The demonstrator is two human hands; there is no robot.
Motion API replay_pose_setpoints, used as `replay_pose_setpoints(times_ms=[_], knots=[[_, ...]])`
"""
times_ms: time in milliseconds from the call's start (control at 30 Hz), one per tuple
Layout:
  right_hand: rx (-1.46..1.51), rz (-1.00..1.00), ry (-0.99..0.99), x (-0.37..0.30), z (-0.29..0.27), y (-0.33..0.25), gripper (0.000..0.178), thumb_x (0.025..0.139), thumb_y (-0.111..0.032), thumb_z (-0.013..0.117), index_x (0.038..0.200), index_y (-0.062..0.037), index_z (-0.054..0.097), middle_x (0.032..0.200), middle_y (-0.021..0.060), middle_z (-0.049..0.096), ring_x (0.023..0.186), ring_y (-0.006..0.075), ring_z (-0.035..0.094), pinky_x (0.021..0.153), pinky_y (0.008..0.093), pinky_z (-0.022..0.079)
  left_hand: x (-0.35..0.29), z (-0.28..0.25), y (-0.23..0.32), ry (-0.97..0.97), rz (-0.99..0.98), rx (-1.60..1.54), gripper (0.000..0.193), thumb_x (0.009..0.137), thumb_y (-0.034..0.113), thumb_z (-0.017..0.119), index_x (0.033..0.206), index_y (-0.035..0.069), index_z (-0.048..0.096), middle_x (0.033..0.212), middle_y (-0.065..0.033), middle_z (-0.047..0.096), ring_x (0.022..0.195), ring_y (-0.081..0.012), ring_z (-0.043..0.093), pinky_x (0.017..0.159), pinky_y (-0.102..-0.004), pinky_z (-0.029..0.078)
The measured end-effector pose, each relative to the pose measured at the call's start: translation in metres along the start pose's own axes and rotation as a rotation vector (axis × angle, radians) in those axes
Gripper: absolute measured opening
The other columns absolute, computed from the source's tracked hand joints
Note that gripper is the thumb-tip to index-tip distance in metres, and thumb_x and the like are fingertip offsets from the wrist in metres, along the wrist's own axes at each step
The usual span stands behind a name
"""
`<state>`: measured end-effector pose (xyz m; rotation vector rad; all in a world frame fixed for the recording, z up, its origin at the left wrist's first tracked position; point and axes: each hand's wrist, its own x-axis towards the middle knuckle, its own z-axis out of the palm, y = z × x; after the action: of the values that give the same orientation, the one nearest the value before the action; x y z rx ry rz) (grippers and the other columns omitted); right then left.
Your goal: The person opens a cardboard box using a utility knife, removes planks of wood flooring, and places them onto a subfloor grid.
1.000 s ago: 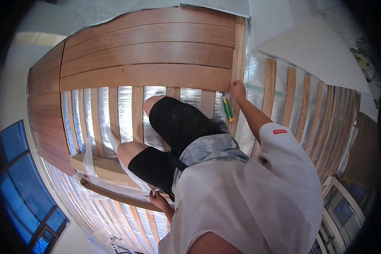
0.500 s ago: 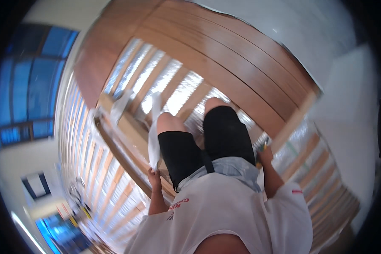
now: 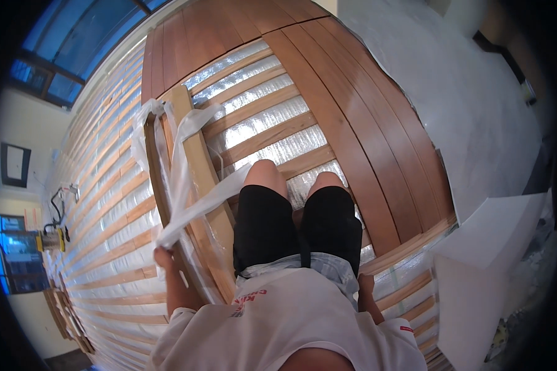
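My left hand (image 3: 164,257) is closed on the end of a translucent strip of plastic wrap (image 3: 220,193). The strip stretches taut from beside my knee across a long bundle of planks. Beneath it lie brown cardboard (image 3: 195,161) and wooden planks (image 3: 161,179), with more loose film (image 3: 195,120) crumpled at the far end. My right hand (image 3: 366,284) hangs low beside my right thigh, close to a wooden batten (image 3: 408,247). Its fingers are mostly hidden, so I cannot make out anything in them.
Laid reddish-brown floorboards (image 3: 359,142) run along the right and far side. Wooden battens (image 3: 278,99) over silvery foil surround me. A yellow and black tool (image 3: 52,240) with a hose stands at the left. White sheeting (image 3: 489,260) covers the right side, and windows (image 3: 62,37) are at the far left.
My left hand has moved out to the left, drawing the plastic strip across the bundle. My right hand has dropped back toward my hip; something small and yellowish beside it is no longer visible.
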<state>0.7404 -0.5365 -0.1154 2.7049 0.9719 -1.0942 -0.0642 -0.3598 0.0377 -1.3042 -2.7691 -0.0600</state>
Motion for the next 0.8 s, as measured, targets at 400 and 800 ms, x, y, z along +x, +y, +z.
replay_pose_setpoints(times_ms=[400, 800], knots=[[-0.017, -0.310, -0.018, 0.075, -0.040, -0.053, 0.015, 0.068, -0.018, 0.072, 0.077, -0.0059, 0.068, 0.077, 0.0178, 0.068, 0.068, 0.0346, 0.067, 0.061, 0.0467, 0.054, -0.115, -0.088, -0.197, -0.260, -0.692, 0.623, 0.024, 0.094, 0.020, 0.052, 0.092, 0.006, 0.072, 0.088, -0.0137, 0.071, 0.080, -0.0288, 0.071, 0.061, -0.0483, 0.056], [1.788, 0.719, -0.165, 0.128, 0.015, -0.098, 0.055, 0.095, -0.045, 0.055, 0.109, 0.0074, 0.051, 0.098, 0.0219, 0.062, 0.086, 0.0348, 0.065, 0.079, 0.0420, 0.058, -0.135, -0.053, -0.026, -0.081, -0.013, -0.188, 0.049, 0.078, 0.017, 0.052, 0.121, -0.004, 0.061, 0.125, -0.0261, 0.056, 0.116, -0.0434, 0.052, 0.102, -0.0541, 0.039]])
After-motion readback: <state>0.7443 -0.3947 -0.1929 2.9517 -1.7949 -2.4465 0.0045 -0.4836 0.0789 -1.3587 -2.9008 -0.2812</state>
